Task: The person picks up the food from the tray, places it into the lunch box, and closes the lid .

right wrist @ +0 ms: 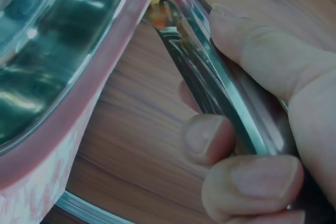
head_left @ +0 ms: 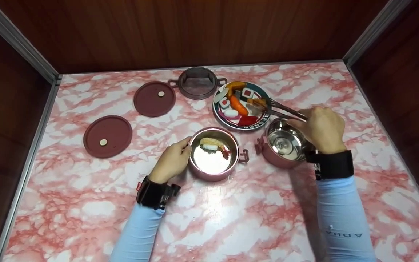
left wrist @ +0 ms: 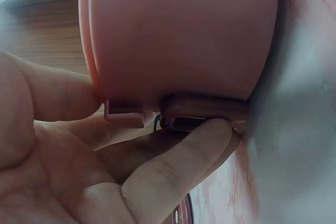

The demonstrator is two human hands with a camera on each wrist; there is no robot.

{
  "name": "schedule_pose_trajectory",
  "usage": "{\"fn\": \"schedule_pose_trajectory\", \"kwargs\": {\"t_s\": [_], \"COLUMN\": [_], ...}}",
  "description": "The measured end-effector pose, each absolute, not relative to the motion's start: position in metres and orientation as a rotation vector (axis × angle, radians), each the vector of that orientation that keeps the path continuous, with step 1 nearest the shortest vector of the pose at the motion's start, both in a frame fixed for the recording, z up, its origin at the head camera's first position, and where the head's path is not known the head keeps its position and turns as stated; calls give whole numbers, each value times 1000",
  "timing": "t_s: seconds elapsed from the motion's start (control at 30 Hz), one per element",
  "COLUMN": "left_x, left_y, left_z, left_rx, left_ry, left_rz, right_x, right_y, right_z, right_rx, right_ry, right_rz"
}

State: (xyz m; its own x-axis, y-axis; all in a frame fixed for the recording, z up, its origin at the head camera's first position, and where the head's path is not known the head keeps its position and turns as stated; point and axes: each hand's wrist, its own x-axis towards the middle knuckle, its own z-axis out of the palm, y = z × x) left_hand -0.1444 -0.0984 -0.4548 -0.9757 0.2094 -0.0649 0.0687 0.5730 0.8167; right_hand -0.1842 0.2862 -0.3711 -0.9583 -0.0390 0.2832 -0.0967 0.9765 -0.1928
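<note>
My left hand (head_left: 171, 160) holds a side handle of a pink pot (head_left: 211, 177), thumb near its rim in the left wrist view. Inside that pot lie a breaded shrimp (head_left: 211, 141) with a red tail and a white piece. My right hand (head_left: 322, 127) grips metal tongs (head_left: 291, 110), their tips over the right side of a plate (head_left: 227, 123) of toy-like food. A golden-brown piece (head_left: 259, 103) is at the tips; whether they pinch it, I cannot tell. On the plate are an orange shrimp-like piece (head_left: 239, 105), sushi rolls (head_left: 247, 93) and a red piece (head_left: 248, 120).
A second pink pot (head_left: 276, 158) stands under my right hand, its visible inside bare metal. Two dark red lids (head_left: 153, 103) (head_left: 113, 127) lie at the left. Behind them, beside the plate, is a glass lid or pot with two handles (head_left: 198, 87). Wooden walls border the marbled table.
</note>
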Motion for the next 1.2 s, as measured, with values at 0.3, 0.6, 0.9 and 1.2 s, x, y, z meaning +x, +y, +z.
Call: {"fn": "schedule_pose_trajectory", "kwargs": {"t_s": [0.3,0.6,0.9,1.2], "left_x": [-145,-145,-144,-145], "left_y": [-99,-98,-98,-99], "left_z": [-455,-457,-457,-455], "left_rx": [242,230,200,211], "left_ry": [2651,2637,2627,2648], "left_rz": [1365,1368,1359,1351], "right_x": [-162,-142,-120,-111], "right_y": [290,284,265,252], "right_z": [-367,-367,-357,-349], "right_rx": [29,60,120,325], "right_ry": [-2721,-2629,-2588,-2557], "right_rz": [446,662,733,729]}}
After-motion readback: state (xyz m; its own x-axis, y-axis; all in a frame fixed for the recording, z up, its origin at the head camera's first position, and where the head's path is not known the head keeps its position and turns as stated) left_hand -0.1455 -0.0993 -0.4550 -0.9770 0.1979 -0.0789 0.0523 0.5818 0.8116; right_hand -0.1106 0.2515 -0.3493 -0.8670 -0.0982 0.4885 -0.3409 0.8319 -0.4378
